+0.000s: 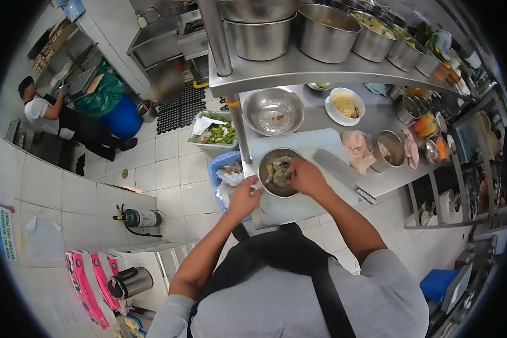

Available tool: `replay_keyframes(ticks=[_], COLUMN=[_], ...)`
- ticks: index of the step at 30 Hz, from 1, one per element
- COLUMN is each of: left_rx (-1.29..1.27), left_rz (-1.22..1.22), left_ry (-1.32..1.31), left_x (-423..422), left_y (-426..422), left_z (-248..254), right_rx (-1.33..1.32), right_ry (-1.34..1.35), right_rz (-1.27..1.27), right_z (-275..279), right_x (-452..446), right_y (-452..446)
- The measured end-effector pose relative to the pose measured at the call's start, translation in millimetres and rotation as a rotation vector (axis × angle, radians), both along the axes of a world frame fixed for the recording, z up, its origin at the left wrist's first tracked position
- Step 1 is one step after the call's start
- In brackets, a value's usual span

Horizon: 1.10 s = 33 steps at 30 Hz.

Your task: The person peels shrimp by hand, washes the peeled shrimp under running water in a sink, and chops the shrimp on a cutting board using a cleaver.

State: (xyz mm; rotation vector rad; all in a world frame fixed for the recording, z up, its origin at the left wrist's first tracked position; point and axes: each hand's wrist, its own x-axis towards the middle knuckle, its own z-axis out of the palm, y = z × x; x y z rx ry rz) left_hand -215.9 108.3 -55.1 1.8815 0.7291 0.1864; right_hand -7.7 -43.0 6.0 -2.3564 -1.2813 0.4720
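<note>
One steel bowl (271, 190) is over the cutting board (325, 142), near its nine o'clock edge. The left hand (245, 198) holds the rim at eight, likely so it won't slip. The right hand (306, 176) is inside, at three; I can't tell if it grips food pieces (276, 173). Bare board lies at one; the cleaver (333, 166) blocks three.

Steel counter (315, 119) — cutting board (312, 142)

A metal bowl (271, 189) of greyish pieces (280, 170) sits on a pale board (315, 141).
</note>
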Motion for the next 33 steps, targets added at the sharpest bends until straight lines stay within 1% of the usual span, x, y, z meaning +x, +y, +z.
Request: replay_keyframes(ticks=[1, 2, 3, 4, 5, 7, 8, 11, 12, 15, 16, 19, 20, 24, 27, 28, 30, 31, 33], left_rx=[0.146, 0.295, 0.443, 0.309, 0.239, 0.109, -0.103, -0.262, -0.281, -0.450, -0.305, -0.226, -0.155, 0.423, 0.579, 0.630, 0.732, 0.702, 0.643], left_rz=[-0.023, -0.041, -0.056, -0.081, -0.109, -0.158, -0.126, 0.029, 0.074, 0.215, 0.238, 0.391, 0.402, 0.493, 0.448, 0.444, 0.430, 0.479, 0.575], left_ry=[-0.065, -0.131, -0.191, -0.285, -0.326, -0.404, -0.402, -0.426, -0.463, -0.547, -0.524, -0.490, -0.437, -0.190, -0.022, -0.010, 0.017, 0.038, 0.077], left_x=[-2.0, -3.1, -6.3, -5.2, -5.1, -5.7, -5.3, -10.0, -15.6, -30.8, -36.6, -48.7, -50.8, -56.5, -56.7, -56.3, -56.7, -58.4, -63.3], left_y=[-0.4, 0.1, 0.3, -3.0, -4.6, -4.2, -1.3, 23.4, 28.0, 40.5, 54.0, 62.3, 69.1, 77.3, 88.8, 94.6, 111.2, 119.7, 139.6], left_z=[1.7, 19.3, 39.8, 64.7, 80.2, 98.3, 95.3, 66.3, 70.6, 83.2, 62.7, 56.7, 48.4, 66.7, 71.5, 68.9, 50.6, 37.7, 11.9], right_rx=[0.027, 0.059, 0.120, 0.185, 0.251, 0.294, 0.315, 0.370, 0.300, 0.281, 0.259, 0.307, 0.280, 0.199, 0.171, 0.163, 0.062, 0.011, -0.014], right_ry=[0.136, 0.272, 0.505, 0.741, 0.979, 1.183, 1.285, 0.880, 0.445, 0.078, 0.073, 0.051, 0.050, 0.054, 0.047, 0.042, 0.013, -0.001, -0.084], right_rz=[-0.037, -0.071, -0.083, -0.091, -0.093, -0.073, -0.059, 0.136, 0.243, 0.308, 0.330, 0.386, 0.386, 0.373, 0.363, 0.357, 0.389, 0.404, 0.473], right_z=[17.9, 33.2, 39.5, 43.4, 47.4, 66.9, 72.7, 69.8, 91.0, 87.2, 81.5, 58.4, 49.7, 32.2, 23.1, 19.5, 29.8, 33.1, 21.7], right_x=[7.1, 12.5, 14.4, 14.6, 11.2, -6.6, -15.8, -46.2, -61.2, -90.7, -94.3, -103.2, -106.4, -115.4, -116.2, -115.1, -116.0, -116.9, -111.6], right_y=[-3.4, -3.7, -2.9, -0.1, 4.7, 21.3, 32.4, 68.3, 72.4, 100.2, 112.4, 144.9, 155.8, 186.2, 200.0, 203.4, 202.7, 201.8, 199.0])
